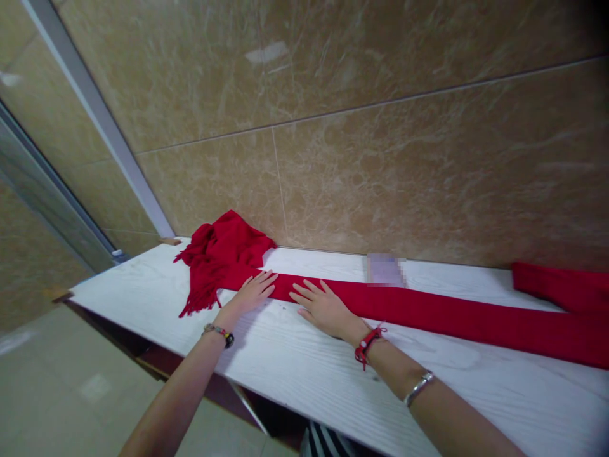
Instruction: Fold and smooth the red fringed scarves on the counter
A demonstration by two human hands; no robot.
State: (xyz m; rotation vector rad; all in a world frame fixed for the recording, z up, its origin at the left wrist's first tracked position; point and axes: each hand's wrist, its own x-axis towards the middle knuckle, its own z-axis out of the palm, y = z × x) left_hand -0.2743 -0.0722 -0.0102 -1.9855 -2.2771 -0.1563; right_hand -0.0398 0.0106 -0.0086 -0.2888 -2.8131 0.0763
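Observation:
A long red scarf (pixel 428 309) lies folded into a narrow strip along the white table, running out of view on the right. Its left end is bunched in a loose heap with fringe hanging towards the front. My left hand (pixel 254 291) rests flat on the strip near that heap, fingers stretched out. A short way to the right, my right hand (pixel 323 308) also lies on the strip with its fingers spread. Neither hand grips the cloth.
The white table (pixel 304 362) stands against a brown tiled wall (pixel 356 171). Behind the strip lies a small blurred flat item (pixel 383 270). More red cloth (pixel 561 285) is at the far right. A small brown block (pixel 170 241) sits at the back left corner.

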